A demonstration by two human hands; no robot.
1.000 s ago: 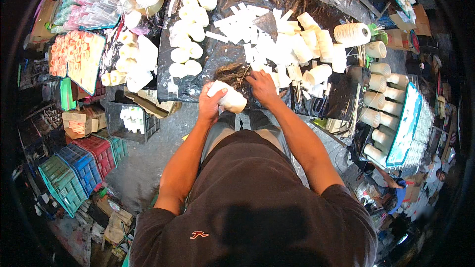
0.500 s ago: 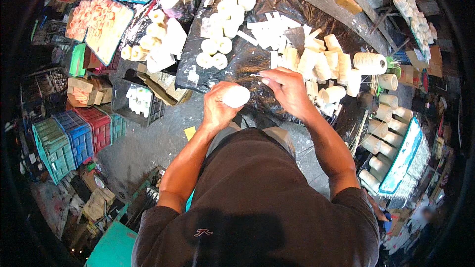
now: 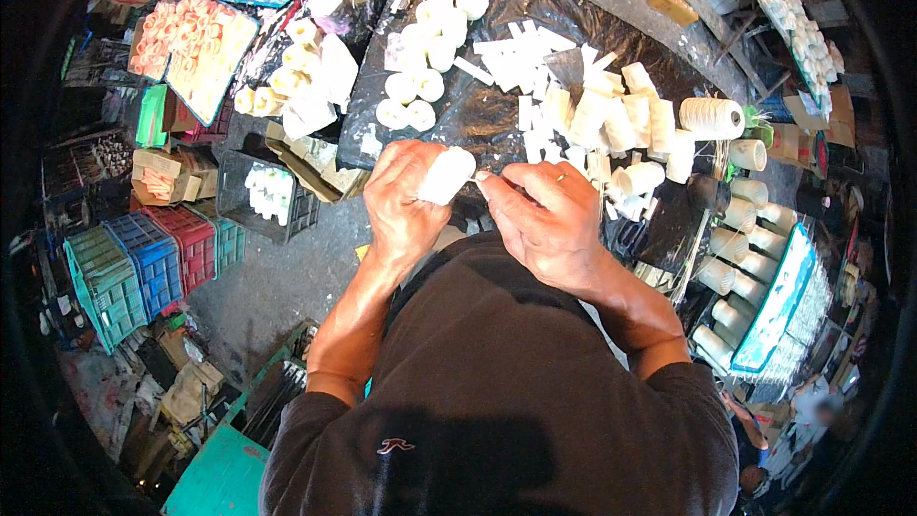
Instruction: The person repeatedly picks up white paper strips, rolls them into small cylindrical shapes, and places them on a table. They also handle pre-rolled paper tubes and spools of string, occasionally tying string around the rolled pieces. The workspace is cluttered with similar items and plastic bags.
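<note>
My left hand (image 3: pixel 401 196) is closed round a short white cylinder (image 3: pixel 447 176) that looks like a wax candle, with its pale end tilted toward the right. Close beside that end, my right hand (image 3: pixel 544 215) is in a pinch, thumb and forefinger pressed together. A tiny thin piece shows at those fingertips, too small to name. Both hands are above the near edge of a table covered in black plastic (image 3: pixel 478 110). Round white candle-like pieces (image 3: pixel 420 100) stand in a group past my left hand. White strips (image 3: pixel 525 53) and cream cylinders (image 3: pixel 621 119) are heaped past my right hand.
A spool of cream string (image 3: pixel 712 119) lies at the table's right end. Several pale cylinders (image 3: pixel 731 248) and a blue-edged tray (image 3: pixel 778 301) are farther right. Coloured plastic crates (image 3: pixel 143 263) stand on the left, near a black crate (image 3: pixel 263 196) with white pieces. A green surface (image 3: pixel 220 473) is at lower left.
My right hand has come left and nearer to me, up to the white cylinder. The left hand has shifted slightly left and raised, tilting the cylinder. The thin piece in my right fingers shows less now.
</note>
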